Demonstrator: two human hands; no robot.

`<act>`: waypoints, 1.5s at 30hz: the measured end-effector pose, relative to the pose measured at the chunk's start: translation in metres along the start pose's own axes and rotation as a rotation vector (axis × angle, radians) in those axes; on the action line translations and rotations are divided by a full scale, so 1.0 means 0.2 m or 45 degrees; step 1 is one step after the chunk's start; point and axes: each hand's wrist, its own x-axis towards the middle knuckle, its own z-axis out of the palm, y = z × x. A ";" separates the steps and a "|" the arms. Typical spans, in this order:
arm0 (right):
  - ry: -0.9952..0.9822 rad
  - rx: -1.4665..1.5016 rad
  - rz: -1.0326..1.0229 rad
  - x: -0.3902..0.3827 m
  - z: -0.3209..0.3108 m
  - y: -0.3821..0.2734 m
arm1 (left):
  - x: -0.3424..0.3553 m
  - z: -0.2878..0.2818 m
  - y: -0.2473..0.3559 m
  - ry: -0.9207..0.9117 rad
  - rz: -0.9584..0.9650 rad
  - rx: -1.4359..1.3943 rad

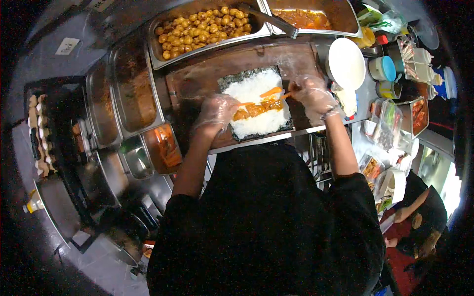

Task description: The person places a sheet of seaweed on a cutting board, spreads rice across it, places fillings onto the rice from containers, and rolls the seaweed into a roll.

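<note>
A dark seaweed sheet (224,79) spread with white rice (254,81) lies on a wooden board (187,79). Chunks of brown-orange saucy filling (256,109) run across the rice, with an orange strip (270,92) above their right part. My left hand (217,111), in a clear plastic glove, is at the sheet's left side, fingers pinched on another orange strip (246,104). My right hand (308,98), also gloved, is at the sheet's right side, pinching a thin orange strip (288,94) over the rice.
Behind the board are trays of small potatoes (200,34) and sauce (301,19) with tongs (269,17). Steel pans (133,89) stand left, with orange strips (165,143). A white bowl (345,64), containers (382,69) and plastic boxes (387,128) crowd the right. A co-worker (414,222) is lower right.
</note>
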 end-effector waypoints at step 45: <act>0.020 -0.211 -0.475 0.04 0.10 -0.14 | 0.01 -0.06 0.13 0.155 -0.120 0.156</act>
